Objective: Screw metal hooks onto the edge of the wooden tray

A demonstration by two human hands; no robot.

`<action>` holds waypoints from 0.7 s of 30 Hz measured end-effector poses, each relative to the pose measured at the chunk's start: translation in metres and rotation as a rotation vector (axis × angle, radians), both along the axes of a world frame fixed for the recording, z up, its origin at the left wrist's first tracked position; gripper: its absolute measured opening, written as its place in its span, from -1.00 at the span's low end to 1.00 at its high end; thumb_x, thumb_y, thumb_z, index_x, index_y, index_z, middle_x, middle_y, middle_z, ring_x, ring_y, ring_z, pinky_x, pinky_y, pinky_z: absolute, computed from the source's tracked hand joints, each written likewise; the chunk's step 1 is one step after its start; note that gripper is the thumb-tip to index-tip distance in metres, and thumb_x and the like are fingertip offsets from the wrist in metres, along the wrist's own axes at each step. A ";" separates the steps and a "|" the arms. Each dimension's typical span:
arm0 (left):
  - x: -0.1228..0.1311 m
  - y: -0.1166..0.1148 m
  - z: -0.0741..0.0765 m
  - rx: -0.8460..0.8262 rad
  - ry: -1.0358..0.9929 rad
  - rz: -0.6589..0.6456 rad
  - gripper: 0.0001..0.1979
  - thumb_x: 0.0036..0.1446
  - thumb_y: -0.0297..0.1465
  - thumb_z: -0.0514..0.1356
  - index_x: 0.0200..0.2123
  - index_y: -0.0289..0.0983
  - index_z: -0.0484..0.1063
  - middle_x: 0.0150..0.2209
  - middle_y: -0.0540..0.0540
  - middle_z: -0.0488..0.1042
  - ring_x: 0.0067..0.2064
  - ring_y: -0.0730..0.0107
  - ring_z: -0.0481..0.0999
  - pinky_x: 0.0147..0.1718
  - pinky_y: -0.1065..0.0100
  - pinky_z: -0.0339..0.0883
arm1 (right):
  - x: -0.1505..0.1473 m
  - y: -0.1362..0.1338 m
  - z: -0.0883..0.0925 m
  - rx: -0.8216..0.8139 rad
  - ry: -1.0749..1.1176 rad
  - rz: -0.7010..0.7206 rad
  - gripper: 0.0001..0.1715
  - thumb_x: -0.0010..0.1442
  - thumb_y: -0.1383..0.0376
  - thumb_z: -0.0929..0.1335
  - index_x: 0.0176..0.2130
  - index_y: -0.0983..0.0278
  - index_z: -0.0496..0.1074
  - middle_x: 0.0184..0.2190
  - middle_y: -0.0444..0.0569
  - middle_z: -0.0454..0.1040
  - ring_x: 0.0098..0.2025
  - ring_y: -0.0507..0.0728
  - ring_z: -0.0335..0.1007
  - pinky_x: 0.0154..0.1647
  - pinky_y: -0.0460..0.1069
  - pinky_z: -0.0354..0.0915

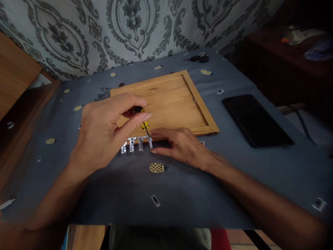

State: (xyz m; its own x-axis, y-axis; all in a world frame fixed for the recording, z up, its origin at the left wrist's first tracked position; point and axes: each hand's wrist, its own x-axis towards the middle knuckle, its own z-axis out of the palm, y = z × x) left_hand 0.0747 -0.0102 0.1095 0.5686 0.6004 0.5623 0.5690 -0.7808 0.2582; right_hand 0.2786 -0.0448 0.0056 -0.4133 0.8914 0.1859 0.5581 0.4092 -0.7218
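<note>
My left hand [104, 128] grips the handle of a small yellow and black screwdriver [144, 121] between thumb and fingers. The screwdriver's tip points down at the right end of a silver metal hook rack [131, 145]. This rack lies along the near edge of a framed wooden board [166, 100]. At the rack's right end, my right hand [182, 146] pinches the last hook between thumb and fingertips. Part of the rack's left side is hidden behind my left hand.
A black phone [257, 121] lies to the right of the board. Keys [200, 58] rest near the back edge of the cloth-covered table [182, 194]. Dark small pieces [102, 94] sit behind my left hand. Wooden furniture [18, 73] stands at the left.
</note>
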 end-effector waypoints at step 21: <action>0.002 -0.005 -0.001 0.053 -0.051 0.051 -0.91 0.21 -0.34 0.29 -0.21 -0.06 0.47 -0.33 0.10 0.58 -0.32 0.35 0.61 -0.31 0.29 0.50 | -0.002 -0.001 0.000 0.012 -0.043 -0.016 -0.48 0.15 0.22 0.51 0.09 0.23 0.47 -0.08 -0.04 0.66 -0.03 0.22 0.62 0.04 0.12 0.50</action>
